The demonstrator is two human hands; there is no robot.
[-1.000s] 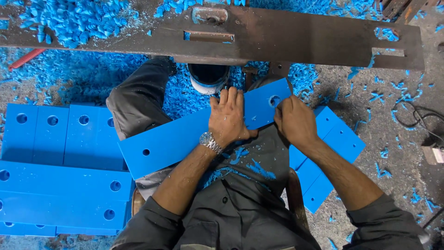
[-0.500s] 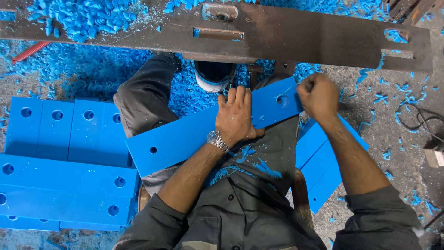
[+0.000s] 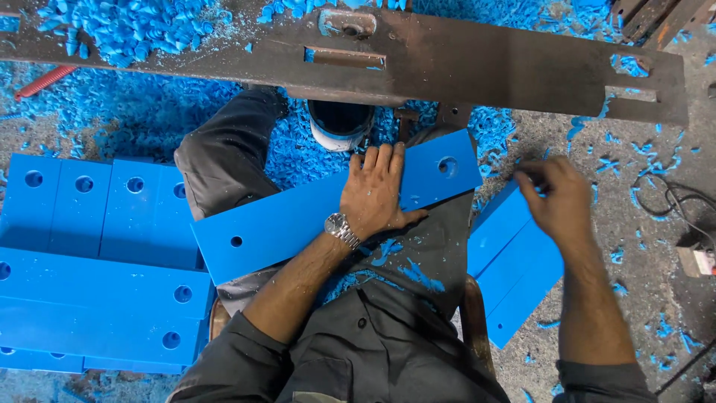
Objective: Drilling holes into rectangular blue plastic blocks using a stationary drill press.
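The grey floor (image 3: 656, 298) is covered with blue shavings (image 3: 112, 104). Flat blue plates (image 3: 97, 261) with holes are stacked on it.

Left hand (image 3: 377, 195): flat, palm down, fingers together, pressed on the blue plate (image 3: 298, 213).
Right hand (image 3: 561, 200): raised right of that plate, fingers loosely curled, blurred.

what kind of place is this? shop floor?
Likely a small plastics machining workshop. Blue swarf litters the concrete floor, drilled blue plastic plates are stacked alongside, and a heavy steel machine bar spans the top. The left hand presses one blue plate across the lap.
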